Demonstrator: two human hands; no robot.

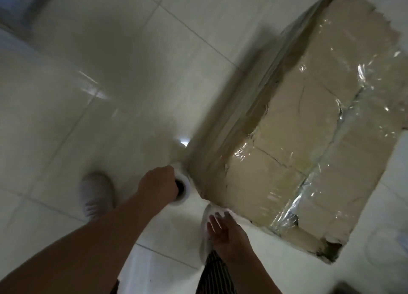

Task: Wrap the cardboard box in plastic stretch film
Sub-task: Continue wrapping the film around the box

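While stretch film (pixel 231 108) runs taut from roll (pixel 185 184) along cardboard box (pixel 309 139) side, wrap looks mid-pass; box on tiled floor (pixel 110 73), top partly covered. L hand (pixel 157 184) grips roll end, just off box's near corner. R hand (pixel 223 229) fingers straight, spread, empty, beside same corner. Next, prob: carry roll round corner, keep tension.

The right edge crops the cardboard box (pixel 309 139), and the left hand (pixel 157 183) hides its fingers inside the blurred roll (pixel 184 191).
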